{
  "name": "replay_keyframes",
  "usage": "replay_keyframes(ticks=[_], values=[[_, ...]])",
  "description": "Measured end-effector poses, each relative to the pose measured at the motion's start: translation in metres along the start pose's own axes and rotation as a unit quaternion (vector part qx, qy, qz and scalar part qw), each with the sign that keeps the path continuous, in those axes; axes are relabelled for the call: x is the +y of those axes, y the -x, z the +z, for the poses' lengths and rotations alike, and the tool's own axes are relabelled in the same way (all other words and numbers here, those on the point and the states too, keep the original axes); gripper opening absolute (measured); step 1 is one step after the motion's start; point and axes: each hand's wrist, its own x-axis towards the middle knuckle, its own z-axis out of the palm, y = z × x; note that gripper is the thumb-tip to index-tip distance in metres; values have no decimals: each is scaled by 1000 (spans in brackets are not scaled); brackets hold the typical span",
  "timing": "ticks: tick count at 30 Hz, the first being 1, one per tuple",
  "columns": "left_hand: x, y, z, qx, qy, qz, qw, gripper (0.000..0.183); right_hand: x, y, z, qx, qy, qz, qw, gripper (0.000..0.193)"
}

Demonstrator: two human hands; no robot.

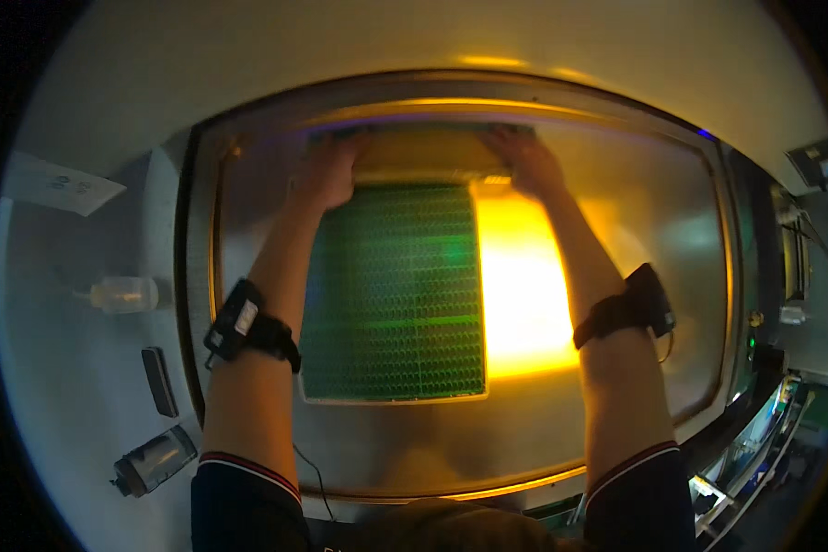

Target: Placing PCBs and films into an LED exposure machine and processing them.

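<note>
A green panel (396, 294) with rows of fine repeated marks, like a circuit board sheet, lies flat in the metal-framed work surface (653, 368). At the far side a flat panel (423, 152), yellowish brown and blurred, spans the gap between my hands. My left hand (331, 170) grips its left end and my right hand (529, 161) its right end, both with fingertips partly hidden or smeared. The near edge of the held panel meets or overlaps the far edge of the green one; I cannot tell whether they touch. Bright yellow light (529, 285) glows to the right of the green panel.
On the left ledge are a translucent bottle (127, 294), a dark flat rectangular object (159, 382) and a grey cylindrical container (155, 460). A white card (62, 182) is further back. Cables and equipment (754, 460) crowd the right side. Strapped devices (246, 322) sit on both forearms.
</note>
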Motion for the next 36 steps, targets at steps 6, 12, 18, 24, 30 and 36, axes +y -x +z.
replay_keyframes(ticks=[6, 12, 18, 24, 30, 36], values=[[79, 182, -52, -142, 39, 24, 989, 69, -101, 157, -72, -87, -196, 39, 976, 60], [185, 466, -84, -233, 182, 51, 954, 73, -232, 403, -181, -175, -157, -108, 966, 54], [233, 484, -98, -238, 73, 5, 969, 74, -227, 432, -194, -144, -209, -59, 966, 67], [382, 576, -143, -339, 260, -61, 902, 70, -204, 587, -278, -216, -263, -59, 939, 46], [431, 637, -10, -353, 352, 98, 862, 56, -206, 709, -293, -312, -311, 93, 893, 38], [509, 567, 65, -300, 155, -39, 941, 58, -195, 757, -262, -99, -300, 258, 913, 48]])
